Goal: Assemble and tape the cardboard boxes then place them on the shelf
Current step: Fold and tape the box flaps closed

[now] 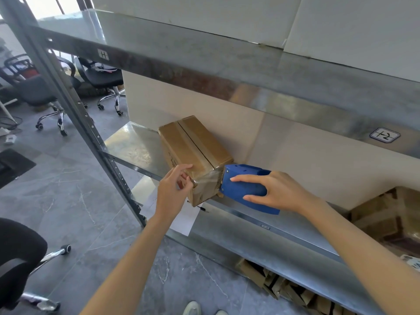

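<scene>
Step in hand: taping. Box (195,153) sits on the mid shelf (131,144), long side running back toward the wall, near end poking just past the shelf's front edge. Top seam already has tape along it; strip now wraps down over the near end face.

R hand (279,192) grips the blue dispenser (245,189), index along its top, thumb underneath, toothed blade facing the box end. A short run of clear tape (209,178) is stretched between blade and box. L hand (175,189) grips the box's near top corner: index flat on the top edge, thumb and other fingers curled vs. the end face, right at the tape.

Next move, my guess: twist the dispenser so the teeth bite and cut, L hand holding the box so it doesn't skid off. Then rub the loose tail flat on the end face. Can't tell if the bottom seam is done, so maybe flip and check before pushing the box back onto the shelf.

Writing:
- "H" sticker (103,54) on the upper shelf's front edge.
- Label (384,135) further right reads approx. "I-2" or "1-2", not sure which.
- Dark print on the box's L side: too blurred.
- Small tag (264,226) on the mid shelf's edge: too small to read.
</scene>
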{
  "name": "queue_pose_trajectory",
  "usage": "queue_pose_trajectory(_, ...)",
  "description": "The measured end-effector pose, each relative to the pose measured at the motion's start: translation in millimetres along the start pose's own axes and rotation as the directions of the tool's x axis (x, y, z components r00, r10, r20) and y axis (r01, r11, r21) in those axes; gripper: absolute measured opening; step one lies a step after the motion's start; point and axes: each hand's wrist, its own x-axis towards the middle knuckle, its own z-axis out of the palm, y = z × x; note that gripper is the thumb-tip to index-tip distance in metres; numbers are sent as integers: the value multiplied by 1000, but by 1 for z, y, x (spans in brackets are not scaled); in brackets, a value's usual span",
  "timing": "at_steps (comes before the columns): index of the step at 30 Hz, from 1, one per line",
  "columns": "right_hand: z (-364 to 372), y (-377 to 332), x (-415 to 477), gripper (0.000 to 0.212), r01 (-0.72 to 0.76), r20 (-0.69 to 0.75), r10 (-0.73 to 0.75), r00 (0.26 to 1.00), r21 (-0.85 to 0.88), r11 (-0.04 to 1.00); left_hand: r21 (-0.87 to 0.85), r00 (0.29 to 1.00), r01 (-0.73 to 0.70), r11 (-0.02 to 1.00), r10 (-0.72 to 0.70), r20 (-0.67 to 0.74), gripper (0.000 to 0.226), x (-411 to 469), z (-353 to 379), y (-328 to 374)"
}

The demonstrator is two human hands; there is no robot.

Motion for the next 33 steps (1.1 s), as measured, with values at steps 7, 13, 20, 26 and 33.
queue_pose_trajectory(7, 2, 1, 1, 53, -16, 5, 16, 1000, 15, 1000, 156, 998, 58, 986, -53, -35, 36, -1, 6, 1)
queue_pose_trajectory(13, 1, -1, 0, 52, -28, 4, 28, 1000, 1, 1000, 277, 1000, 19, 961, -15, -17, 45, -7, 6, 1)
queue_pose_trajectory(20, 3, -4, -1, 53, -46, 21, 47, 999, -4, 999, 242, 995, -28, 970, 50, -88, 44, -4, 12, -7)
queue_pose_trajectory(26, 2, -6, -1, 52, -56, 18, 56, 998, 1, 998, 46, 993, -99, 994, 101, -65, 34, 5, 14, -14)
queue_pose_trajectory(33, 2, -5, -3, 51, -85, 28, 84, 996, 18, 996, 275, 975, -102, 956, 151, -163, 25, 15, 18, -16)
